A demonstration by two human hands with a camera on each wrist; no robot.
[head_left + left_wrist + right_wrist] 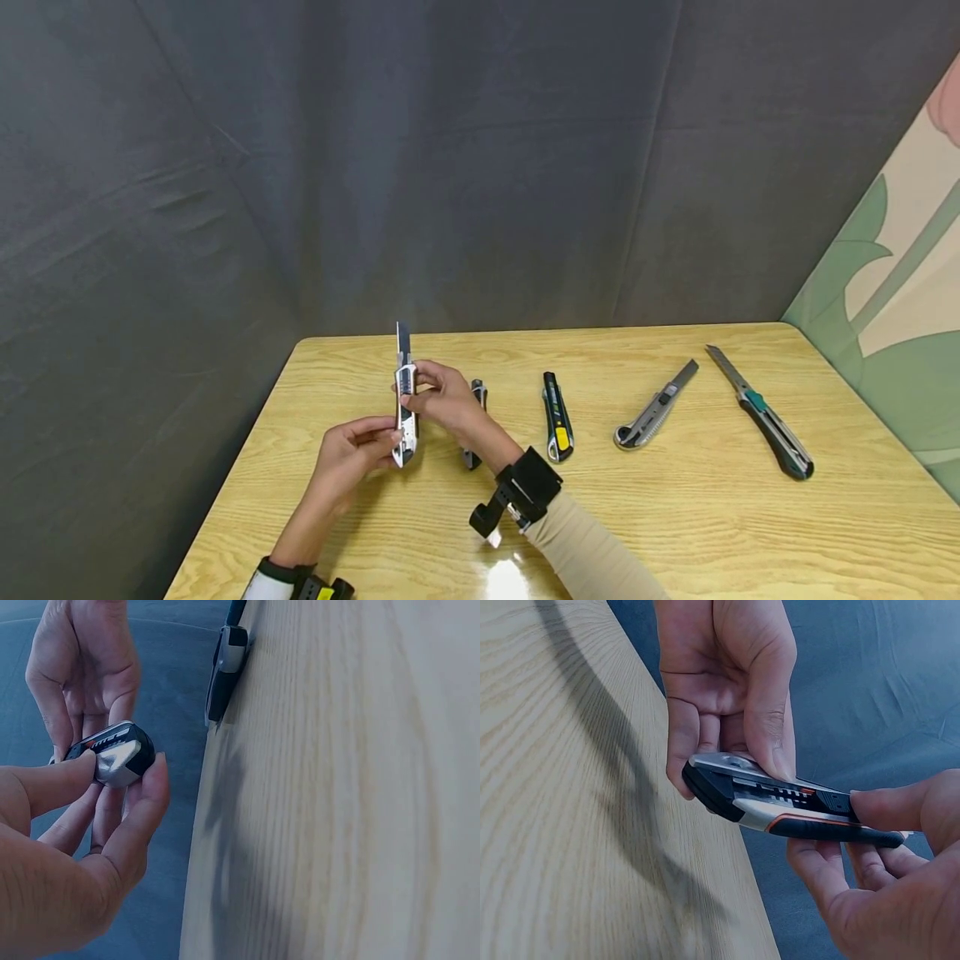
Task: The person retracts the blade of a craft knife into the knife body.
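Left of centre in the frame, over the bench (750,542): utility knife (406,427), blade (403,340) bared | left hand (352,457) pinches its lower end, right hand (450,406) grips higher | looks light, rigid; I'd hold the handle (810,828), never the blade

From my end the table (690,517) is pale grained wood with rounded far corners, its near edge beyond my view. Of what lies on it, a half-hidden cutter (479,393) is closest to the left edge; I make out only its ends. Beside it, a yellow-black cutter (557,417) lies nearly square to the far edge. Next I have a grey cutter (654,410), slanting rightward to the far edge. Nearest the right edge, a teal-black cutter (763,417) points its bare blade at the far edge.
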